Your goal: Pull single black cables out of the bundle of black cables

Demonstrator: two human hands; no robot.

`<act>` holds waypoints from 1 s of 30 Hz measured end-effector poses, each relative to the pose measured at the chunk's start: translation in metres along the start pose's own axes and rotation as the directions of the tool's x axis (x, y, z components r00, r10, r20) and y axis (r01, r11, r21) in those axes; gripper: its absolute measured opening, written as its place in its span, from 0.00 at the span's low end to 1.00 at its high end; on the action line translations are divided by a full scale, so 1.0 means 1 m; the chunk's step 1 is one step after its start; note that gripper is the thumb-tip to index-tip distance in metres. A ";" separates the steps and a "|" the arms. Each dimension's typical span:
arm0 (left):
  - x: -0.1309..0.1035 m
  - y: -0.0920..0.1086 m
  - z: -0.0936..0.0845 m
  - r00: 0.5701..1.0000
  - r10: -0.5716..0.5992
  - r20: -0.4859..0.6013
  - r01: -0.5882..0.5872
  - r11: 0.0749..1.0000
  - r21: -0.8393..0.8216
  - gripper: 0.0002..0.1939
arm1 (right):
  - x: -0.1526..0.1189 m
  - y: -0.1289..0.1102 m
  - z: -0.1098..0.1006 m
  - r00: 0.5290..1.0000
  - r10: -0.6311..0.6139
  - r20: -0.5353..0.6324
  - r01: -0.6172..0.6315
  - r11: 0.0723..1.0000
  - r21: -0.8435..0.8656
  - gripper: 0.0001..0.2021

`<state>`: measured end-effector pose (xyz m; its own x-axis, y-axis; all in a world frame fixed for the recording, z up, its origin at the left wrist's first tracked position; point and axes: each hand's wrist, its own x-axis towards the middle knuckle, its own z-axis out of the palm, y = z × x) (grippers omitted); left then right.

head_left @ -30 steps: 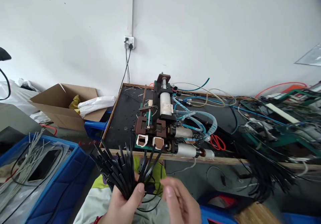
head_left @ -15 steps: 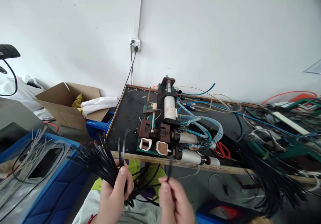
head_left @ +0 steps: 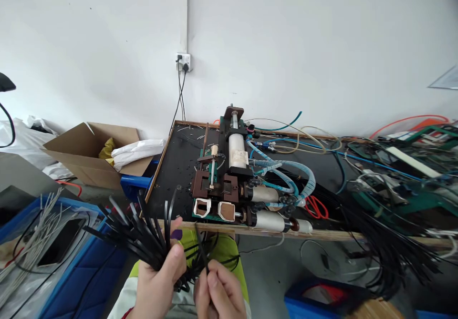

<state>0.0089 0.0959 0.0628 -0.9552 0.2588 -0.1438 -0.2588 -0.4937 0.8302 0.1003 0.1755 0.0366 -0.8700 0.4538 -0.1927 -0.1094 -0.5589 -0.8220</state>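
Note:
My left hand (head_left: 161,273) is closed round a thick bundle of black cables (head_left: 143,235), whose cut ends fan out up and to the left. A couple of strands stand apart from the rest above its thumb. Beside it, my right hand (head_left: 222,290) pinches one black cable (head_left: 201,247) between thumb and fingers, its end pointing up. More black cable hangs in loops below the bundle, over my lap. Just beyond both hands, at the table's front edge, stands a pneumatic machine (head_left: 218,185) with brown metal jaws and white cylinders.
A second heap of black cables (head_left: 379,242) hangs over the table edge on the right. Blue air hoses (head_left: 296,171) run behind the machine. At left are a blue bin (head_left: 71,266) with pale wires and a phone, and an open cardboard box (head_left: 82,161).
My right hand has moved left with its cable, closer to the bundle in my left hand. The view has shifted slightly to the right.

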 end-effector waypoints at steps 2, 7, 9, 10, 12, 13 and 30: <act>0.001 0.005 0.005 0.998 0.058 0.013 -0.057 0.997 -0.046 0.23 | 0.010 -0.006 0.004 0.998 0.019 0.054 -0.034 0.959 0.282 0.21; 0.001 0.015 0.014 0.993 0.120 -0.011 -0.120 0.987 -0.103 0.16 | 0.032 -0.015 0.004 0.997 -0.018 0.077 -0.028 0.829 0.558 0.14; 0.000 0.016 0.016 0.993 0.112 -0.024 -0.114 0.987 -0.111 0.14 | 0.037 -0.015 0.003 0.996 -0.018 0.087 -0.038 0.800 0.598 0.13; 0.000 0.016 0.016 0.994 0.106 -0.023 -0.108 0.988 -0.106 0.14 | 0.039 -0.014 0.003 0.995 -0.018 0.096 -0.044 0.788 0.614 0.12; -0.001 0.015 0.016 0.996 0.093 -0.016 -0.094 0.992 -0.089 0.14 | 0.042 -0.012 0.004 0.993 -0.018 0.113 -0.059 0.767 0.638 0.12; -0.001 0.014 0.016 0.996 0.085 -0.013 -0.086 0.993 -0.083 0.13 | 0.043 -0.011 0.005 0.992 -0.015 0.122 -0.068 0.758 0.649 0.12; 0.007 0.006 -0.008 0.994 0.033 0.103 -0.023 0.995 -0.098 0.14 | 0.050 -0.011 0.018 0.990 0.075 0.122 -0.139 0.706 0.695 0.10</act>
<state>-0.0005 0.0885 0.0629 -0.9434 0.3262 -0.0598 -0.2493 -0.5789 0.7764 0.0491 0.1918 0.0460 -0.9278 0.3229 -0.1867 -0.2906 -0.9396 -0.1807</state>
